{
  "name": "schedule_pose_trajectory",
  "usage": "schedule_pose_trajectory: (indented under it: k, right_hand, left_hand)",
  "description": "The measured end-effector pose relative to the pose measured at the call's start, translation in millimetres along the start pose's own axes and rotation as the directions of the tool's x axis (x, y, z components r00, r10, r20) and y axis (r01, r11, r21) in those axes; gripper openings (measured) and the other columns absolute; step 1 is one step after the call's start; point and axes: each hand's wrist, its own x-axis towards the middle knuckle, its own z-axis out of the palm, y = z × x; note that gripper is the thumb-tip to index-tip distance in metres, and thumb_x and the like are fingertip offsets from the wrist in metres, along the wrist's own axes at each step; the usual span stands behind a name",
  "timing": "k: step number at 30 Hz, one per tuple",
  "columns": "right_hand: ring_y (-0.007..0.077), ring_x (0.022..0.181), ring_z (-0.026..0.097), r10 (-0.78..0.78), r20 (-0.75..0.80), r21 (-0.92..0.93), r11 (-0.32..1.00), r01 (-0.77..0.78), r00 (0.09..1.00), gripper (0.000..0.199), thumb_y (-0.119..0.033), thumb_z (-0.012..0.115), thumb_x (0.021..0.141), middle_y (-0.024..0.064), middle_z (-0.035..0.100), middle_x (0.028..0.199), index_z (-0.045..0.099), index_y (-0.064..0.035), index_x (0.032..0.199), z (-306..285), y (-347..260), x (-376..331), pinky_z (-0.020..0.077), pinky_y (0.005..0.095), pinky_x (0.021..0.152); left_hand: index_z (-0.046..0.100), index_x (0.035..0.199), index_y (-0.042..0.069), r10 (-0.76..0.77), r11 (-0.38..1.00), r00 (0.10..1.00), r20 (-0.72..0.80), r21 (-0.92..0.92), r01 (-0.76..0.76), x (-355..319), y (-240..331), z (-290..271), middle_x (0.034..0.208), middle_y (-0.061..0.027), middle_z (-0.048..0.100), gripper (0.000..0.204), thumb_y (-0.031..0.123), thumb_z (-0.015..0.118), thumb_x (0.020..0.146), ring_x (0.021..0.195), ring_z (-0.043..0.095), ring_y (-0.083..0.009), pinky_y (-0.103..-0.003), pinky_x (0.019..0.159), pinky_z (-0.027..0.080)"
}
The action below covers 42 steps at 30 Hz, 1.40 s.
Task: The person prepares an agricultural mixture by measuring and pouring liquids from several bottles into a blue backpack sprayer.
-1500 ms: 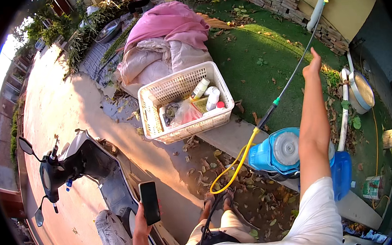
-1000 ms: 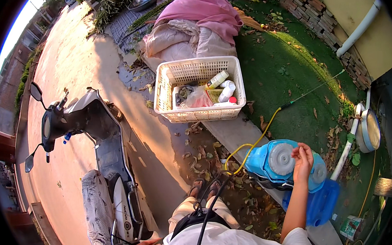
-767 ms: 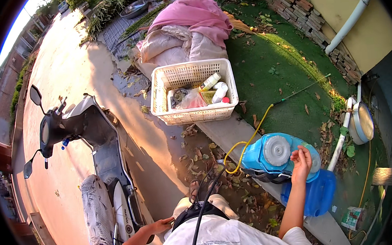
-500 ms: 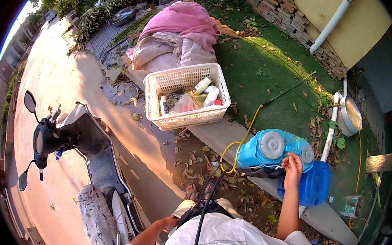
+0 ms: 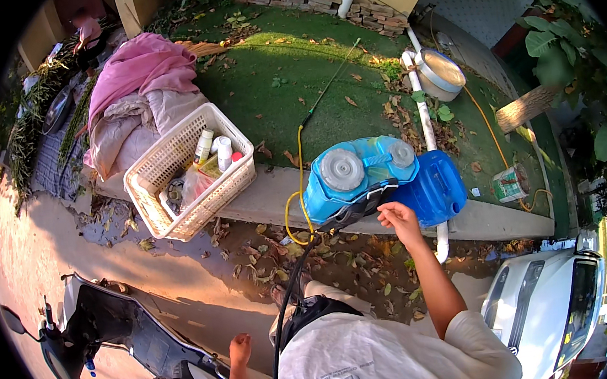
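Sprayer [image 5: 373, 173], boxy blue plastic, right of white rectangular latticed plastic basket [image 5: 219, 202], could tip if its looped yellow hose [image 5: 300, 150] snags; right hand [image 5: 400, 221], left hand [image 5: 240, 349]: cannot tell whether grip spread or pinching.

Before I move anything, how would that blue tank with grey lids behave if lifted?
The blue tank probably feels stiff, given its moulded look. Its black straps curve loosely, so they'd likely flop. With the grey lids on, I can't judge its weight.
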Motion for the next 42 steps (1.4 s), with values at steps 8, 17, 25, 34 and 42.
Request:
schedule_pose_trajectory:
  k: [8,17,25,34,42]
  right_hand:
    - [0.0247,0.087,0.068,-0.196,-0.092,-0.414,0.899,0.142,0.976,0.016,-0.015,0.062,0.098,0.0095,0.073,0.096,0.07,-0.0021,0.105,-12,28,49,0.0536,0.0376,0.08]
    - [0.0378,0.105,0.061,-0.457,0.079,-0.841,0.447,0.305,0.886,0.032,-0.026,0.07,0.093,0.0134,0.065,0.113,0.063,-0.0073,0.119,-51,36,149,0.0476,0.0501,0.093]
    - [0.0289,0.073,0.059,-0.561,0.046,-0.749,0.528,0.4,0.827,0.036,-0.027,0.078,0.084,0.0068,0.058,0.076,0.055,-0.0066,0.103,-65,61,158,0.0411,0.0433,0.082]
    - [0.0271,0.071,0.058,-0.564,-0.156,-0.681,0.656,0.325,0.811,0.033,-0.023,0.081,0.08,0.0071,0.058,0.078,0.056,-0.0081,0.095,-25,64,152,0.0415,0.0424,0.077]
    - [0.0283,0.083,0.058,-0.475,-0.209,-0.653,0.718,0.239,0.855,0.028,-0.02,0.08,0.083,0.0084,0.059,0.089,0.059,-0.0085,0.096,-8,52,151,0.043,0.0448,0.08]
  left_hand:
    - [0.067,0.111,-0.003,0.587,0.801,0.799,0.131,-0.24,-0.549,87,249,4,0.092,-0.0084,0.072,0.03,0.024,0.063,0.1,0.082,0.067,-0.0151,-0.029,0.072,0.053]
    - [0.046,0.147,0.0,0.54,0.837,0.748,0.385,-0.155,-0.524,100,490,70,0.111,-0.0187,0.073,0.064,0.035,0.062,0.096,0.1,0.068,-0.0226,-0.034,0.088,0.053]
    - [0.051,0.129,-0.003,0.488,0.851,0.792,0.367,0.001,-0.525,106,522,149,0.11,-0.0318,0.067,0.052,0.026,0.06,0.087,0.108,0.065,-0.0448,-0.047,0.091,0.051]
    - [0.056,0.131,0.002,0.618,0.726,0.71,0.338,0.103,-0.68,135,599,116,0.105,-0.0303,0.068,0.048,0.014,0.059,0.085,0.105,0.065,-0.0466,-0.047,0.086,0.053]
    - [0.056,0.136,0.005,0.665,0.645,0.665,0.341,0.187,-0.741,148,630,106,0.104,-0.0276,0.069,0.054,0.012,0.058,0.083,0.098,0.067,-0.0424,-0.044,0.085,0.053]
